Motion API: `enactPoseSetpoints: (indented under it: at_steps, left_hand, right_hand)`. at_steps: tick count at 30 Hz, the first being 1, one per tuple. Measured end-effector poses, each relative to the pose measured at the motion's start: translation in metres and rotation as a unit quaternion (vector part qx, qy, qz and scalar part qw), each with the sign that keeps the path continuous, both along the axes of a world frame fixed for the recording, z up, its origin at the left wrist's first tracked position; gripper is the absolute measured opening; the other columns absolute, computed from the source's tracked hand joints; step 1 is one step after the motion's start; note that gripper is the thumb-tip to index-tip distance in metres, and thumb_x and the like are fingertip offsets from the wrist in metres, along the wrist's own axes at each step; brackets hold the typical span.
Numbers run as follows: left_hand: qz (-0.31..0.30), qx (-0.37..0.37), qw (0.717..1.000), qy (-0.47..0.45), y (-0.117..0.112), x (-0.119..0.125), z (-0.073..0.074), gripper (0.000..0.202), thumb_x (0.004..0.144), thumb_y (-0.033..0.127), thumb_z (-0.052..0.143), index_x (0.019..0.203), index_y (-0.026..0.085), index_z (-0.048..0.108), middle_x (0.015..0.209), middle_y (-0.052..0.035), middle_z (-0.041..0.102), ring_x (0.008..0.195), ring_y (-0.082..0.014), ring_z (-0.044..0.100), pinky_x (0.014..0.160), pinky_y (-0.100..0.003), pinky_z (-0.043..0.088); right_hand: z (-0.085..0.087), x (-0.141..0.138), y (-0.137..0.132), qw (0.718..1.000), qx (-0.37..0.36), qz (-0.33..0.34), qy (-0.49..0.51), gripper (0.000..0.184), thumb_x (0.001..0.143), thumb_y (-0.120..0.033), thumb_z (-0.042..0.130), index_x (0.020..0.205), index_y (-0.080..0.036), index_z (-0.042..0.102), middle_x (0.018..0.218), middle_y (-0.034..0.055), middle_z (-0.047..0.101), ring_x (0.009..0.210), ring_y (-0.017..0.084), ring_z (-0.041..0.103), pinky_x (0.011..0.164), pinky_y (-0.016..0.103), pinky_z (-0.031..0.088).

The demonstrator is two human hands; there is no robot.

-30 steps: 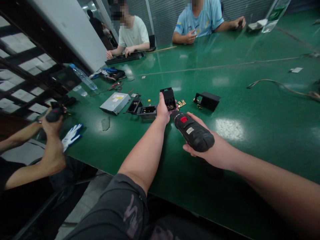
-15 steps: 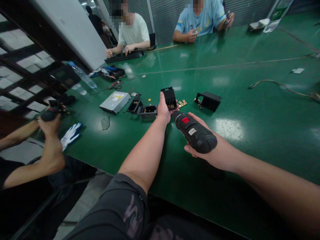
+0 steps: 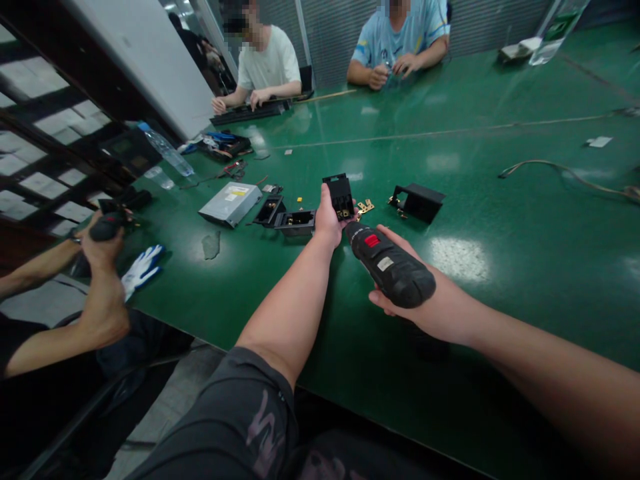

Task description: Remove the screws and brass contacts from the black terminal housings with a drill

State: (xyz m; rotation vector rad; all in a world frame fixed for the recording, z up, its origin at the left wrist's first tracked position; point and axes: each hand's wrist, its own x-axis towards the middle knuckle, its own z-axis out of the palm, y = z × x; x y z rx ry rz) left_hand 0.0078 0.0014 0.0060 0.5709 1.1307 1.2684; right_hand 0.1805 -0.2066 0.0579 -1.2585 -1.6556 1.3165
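Note:
My left hand [image 3: 327, 217] is closed around a black plastic housing [image 3: 341, 193] with slots and brass-coloured parts at its lower end. In my right hand [image 3: 400, 310] is a black cordless drill [image 3: 387, 263] with a red switch on top. Its front end points at the lower edge of the housing; whether the tip touches is hidden. Brass plates [image 3: 366, 207] lie just right of the housing. Another black housing [image 3: 419, 201] lies further right, brass pieces at its open end. Left of my left hand sit an open black box [image 3: 296, 223] and a smaller one [image 3: 269, 211].
A silver disc drive [image 3: 231, 204] lies left on the green table [image 3: 500, 267]. White-blue gloves [image 3: 143, 268] are near the left edge, beside a co-worker's hand [image 3: 103, 243] holding a drill. Two people sit across. A cable [image 3: 560, 167] stretches over the right side.
My hands, the housing and the drill have barely moved. Across the table, the person in blue has lowered a raised hand and brought both hands together. The left co-worker's drill has shifted slightly right.

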Motion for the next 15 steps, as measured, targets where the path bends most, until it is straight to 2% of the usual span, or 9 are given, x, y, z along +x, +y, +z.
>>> enactPoseSetpoints:
  at_steps: [5, 11, 15]
  left_hand:
    - [-0.002, 0.002, 1.0, -0.014, 0.002, -0.001, -0.003, 0.083, 0.106, 0.091, 0.052, 0.137, 0.02, 0.082, 0.101, -0.011, 0.086, 0.098, -0.026, 0.087, 0.087, -0.037, 0.071]
    - [-0.007, 0.028, 1.0, -0.005, 0.007, -0.003, -0.012, 0.081, 0.107, 0.09, 0.052, 0.13, 0.019, 0.084, 0.1, -0.0112, 0.086, 0.094, -0.0253, 0.087, 0.085, -0.036, 0.071]
    - [-0.005, 0.03, 1.0, -0.009, 0.006, -0.002, -0.01, 0.08, 0.106, 0.091, 0.052, 0.129, 0.021, 0.085, 0.1, -0.012, 0.087, 0.096, -0.0263, 0.087, 0.085, -0.036, 0.071]
  right_hand:
    - [0.004, -0.001, 0.0, 1.0, -0.013, 0.003, 0.003, 0.129, 0.089, -0.041, 0.085, 0.193, -0.028, 0.01, 0.12, 0.0124, 0.081, 0.078, 0.029, 0.079, 0.083, 0.054, 0.066]
    - [0.0, 0.0, 0.0, 1.0, -0.009, -0.002, 0.006, 0.129, 0.089, -0.042, 0.086, 0.193, -0.029, 0.01, 0.12, 0.0117, 0.081, 0.081, 0.029, 0.08, 0.084, 0.053, 0.066]
    - [0.001, -0.001, 0.0, 1.0, -0.01, 0.0, 0.003, 0.13, 0.089, -0.043, 0.085, 0.193, -0.028, 0.009, 0.122, 0.013, 0.081, 0.08, 0.029, 0.078, 0.083, 0.053, 0.066]
